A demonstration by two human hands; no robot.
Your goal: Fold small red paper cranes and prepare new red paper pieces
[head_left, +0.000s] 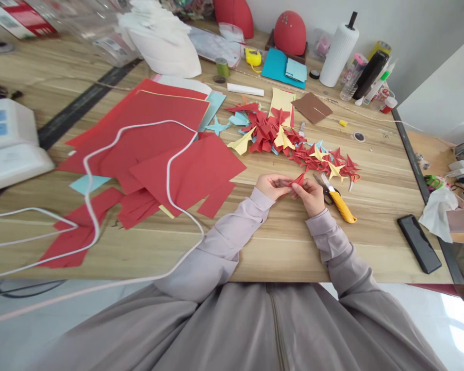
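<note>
Between my two hands is a small folded piece of red paper [298, 180], its pointed tip sticking up. My left hand [272, 186] pinches it from the left side. From the right, my right hand [310, 195] grips it with thumb and fingers. Just beyond lies a heap of folded paper stars [265, 129], mostly red with some yellow and light blue. Right beside my right hand are a yellow utility knife [342, 205] and a pair of dark-handled scissors [326, 193], partly hidden.
Red paper sheets [170, 123] lie at left, crossed by a white cable [169, 180]. A black phone [419, 243] rests near the right edge. Farther back stand a white bottle [339, 54], a yellow tape measure [252, 57] and blue paper [275, 64]. A brown paper square [312, 107] lies nearer.
</note>
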